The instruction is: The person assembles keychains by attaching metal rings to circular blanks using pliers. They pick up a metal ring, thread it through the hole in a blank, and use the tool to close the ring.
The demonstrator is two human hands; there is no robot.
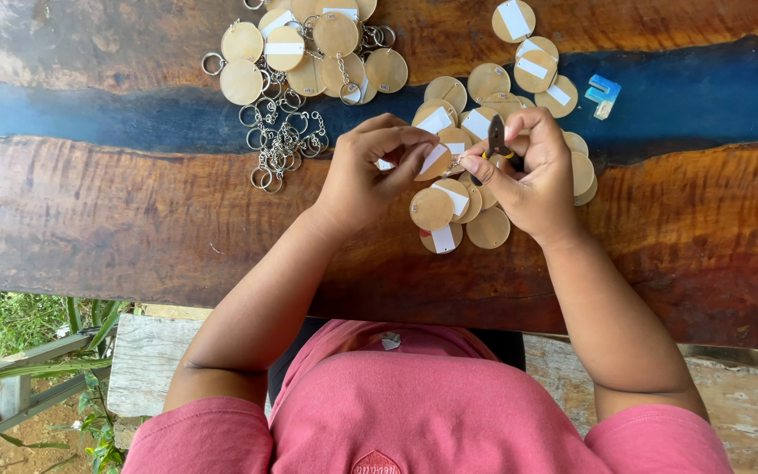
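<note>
An outdoor craft workspace: a wood-and-resin desk (89,219) with wooden discs (432,209) and keyrings (278,145), grass (2,325) beside it.

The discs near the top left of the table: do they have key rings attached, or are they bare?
Attached. The discs link by short chains to rings lying just below them on the table.

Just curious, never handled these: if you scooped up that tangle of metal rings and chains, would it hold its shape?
Probably not. The pile of rings and chains lies loose and tangled on the wooden table, so it would likely sag and dangle. Interlinked pieces may drag neighbours along. Thin metal suggests it is light.
</note>
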